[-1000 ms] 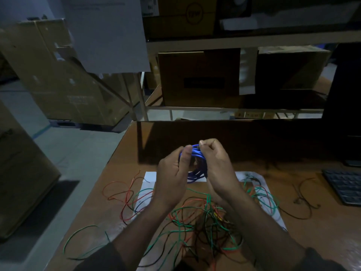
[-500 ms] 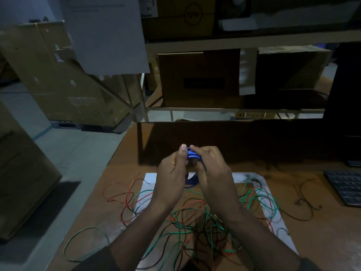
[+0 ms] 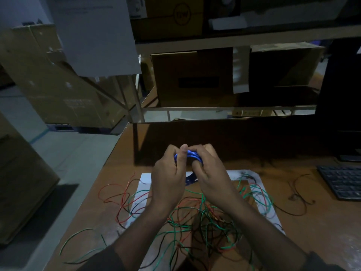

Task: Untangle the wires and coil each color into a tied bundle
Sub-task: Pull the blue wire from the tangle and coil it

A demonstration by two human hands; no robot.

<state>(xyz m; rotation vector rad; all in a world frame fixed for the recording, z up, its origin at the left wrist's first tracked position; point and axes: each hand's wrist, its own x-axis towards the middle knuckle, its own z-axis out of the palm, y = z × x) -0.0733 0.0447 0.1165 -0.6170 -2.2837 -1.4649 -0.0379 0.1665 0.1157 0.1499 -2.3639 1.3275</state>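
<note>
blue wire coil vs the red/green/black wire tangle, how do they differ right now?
The blue wire coil is one colour, wound into compact loops; the tangle of red, green and black wires is mixed and loose. The coil is held above the table by the left hand and right hand; the tangle lies sprawled across the brown table. Both are thin insulated wire.

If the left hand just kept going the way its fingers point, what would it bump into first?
Most likely the right hand. The left hand grips the blue wire coil, thumb raised, its fingers curling toward the right hand across that coil. They look nearly touching already, though depth is hard to judge in this dim view.
</note>
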